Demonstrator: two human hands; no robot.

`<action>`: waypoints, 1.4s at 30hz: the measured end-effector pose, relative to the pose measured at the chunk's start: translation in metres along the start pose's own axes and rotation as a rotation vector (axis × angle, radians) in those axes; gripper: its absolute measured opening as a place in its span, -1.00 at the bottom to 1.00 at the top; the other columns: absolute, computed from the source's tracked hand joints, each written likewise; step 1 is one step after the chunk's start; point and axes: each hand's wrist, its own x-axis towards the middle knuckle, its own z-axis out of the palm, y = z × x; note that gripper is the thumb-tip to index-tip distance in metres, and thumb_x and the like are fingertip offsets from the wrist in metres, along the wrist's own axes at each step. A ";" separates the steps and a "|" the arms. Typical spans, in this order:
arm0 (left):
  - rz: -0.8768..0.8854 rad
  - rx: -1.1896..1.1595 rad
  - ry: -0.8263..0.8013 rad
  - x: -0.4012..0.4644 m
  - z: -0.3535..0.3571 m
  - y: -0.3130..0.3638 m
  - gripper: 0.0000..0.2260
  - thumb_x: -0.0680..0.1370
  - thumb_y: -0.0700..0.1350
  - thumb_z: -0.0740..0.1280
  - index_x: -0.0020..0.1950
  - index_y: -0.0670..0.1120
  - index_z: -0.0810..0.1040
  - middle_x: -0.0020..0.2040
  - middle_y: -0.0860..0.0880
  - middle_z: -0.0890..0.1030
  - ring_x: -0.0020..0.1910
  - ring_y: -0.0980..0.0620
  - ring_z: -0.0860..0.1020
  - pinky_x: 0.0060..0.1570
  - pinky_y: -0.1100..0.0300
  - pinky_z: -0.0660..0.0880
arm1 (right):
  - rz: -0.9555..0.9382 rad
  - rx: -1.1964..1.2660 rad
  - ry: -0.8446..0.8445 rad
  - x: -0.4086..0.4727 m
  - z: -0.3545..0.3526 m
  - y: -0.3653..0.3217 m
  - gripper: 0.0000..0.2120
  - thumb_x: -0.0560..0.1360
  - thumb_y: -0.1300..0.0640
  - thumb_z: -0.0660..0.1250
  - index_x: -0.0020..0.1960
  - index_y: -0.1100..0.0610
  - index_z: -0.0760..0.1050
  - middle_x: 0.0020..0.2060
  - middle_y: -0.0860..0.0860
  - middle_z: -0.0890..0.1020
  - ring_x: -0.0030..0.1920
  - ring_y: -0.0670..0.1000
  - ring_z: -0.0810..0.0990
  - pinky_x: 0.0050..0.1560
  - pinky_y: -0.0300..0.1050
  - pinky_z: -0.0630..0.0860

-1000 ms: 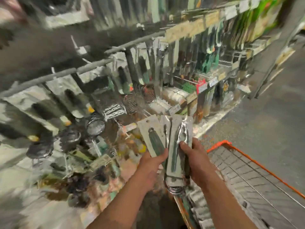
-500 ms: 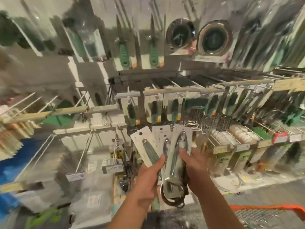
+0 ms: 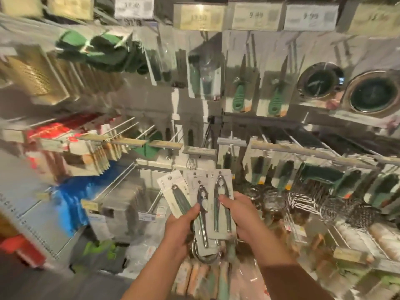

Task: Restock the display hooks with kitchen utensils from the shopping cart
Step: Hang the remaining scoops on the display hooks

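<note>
Nearest you, your left hand [image 3: 184, 221] grips the lower part of a fanned stack of carded utensils, thumb across the green-handled tool card [image 3: 176, 194] and the middle nutcracker card [image 3: 200, 204], while your right hand [image 3: 242, 215] pinches the front nutcracker card [image 3: 221, 200] at its right edge, thumb on the face. A steel ring [image 3: 204, 256] hangs below the stack. The cards are thin and will likely flex, and the steel tools on them put the weight low, so you should hold each card near its top, just under the hang hole, and support the back as you thread it. The plastic fronts may be slick, so pinch rather than slide. Just beyond the cards, a rail of display hooks [image 3: 281, 149] carries dark-handled utensils, with bare prongs [image 3: 138, 132] toward the left end of the shelf. Farther up, green-handled knives [image 3: 240, 92] and round strainers [image 3: 372, 94] hang under the price tags [image 3: 255, 16].
</note>
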 end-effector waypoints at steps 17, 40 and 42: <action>0.184 0.005 0.164 0.027 -0.031 0.037 -0.74 0.53 -0.16 0.53 0.19 -0.06 0.61 0.03 -0.11 0.75 0.02 -0.19 0.71 0.01 -0.09 0.67 | -0.098 -0.076 -0.072 0.030 0.036 -0.024 -0.37 0.54 -0.14 0.39 0.54 0.02 0.37 0.50 0.00 0.44 0.46 0.13 0.44 0.45 0.24 0.39; 0.301 0.007 0.179 0.032 -0.043 0.045 -0.81 0.52 -0.17 0.54 0.06 0.01 0.62 0.01 -0.04 0.74 0.02 -0.11 0.69 0.19 -0.19 0.60 | -0.201 -0.157 0.131 0.044 0.068 0.004 -0.40 0.68 0.06 0.29 0.64 0.16 0.16 0.60 0.06 0.28 0.59 0.13 0.25 0.55 0.12 0.22; 0.304 0.007 0.177 0.032 -0.043 0.045 -0.81 0.52 -0.18 0.54 0.06 0.00 0.62 0.00 -0.05 0.74 0.03 -0.11 0.69 0.21 -0.20 0.60 | -0.188 -0.147 0.139 0.044 0.071 0.001 -0.41 0.69 0.06 0.28 0.64 0.16 0.17 0.60 0.06 0.28 0.59 0.13 0.25 0.54 0.10 0.22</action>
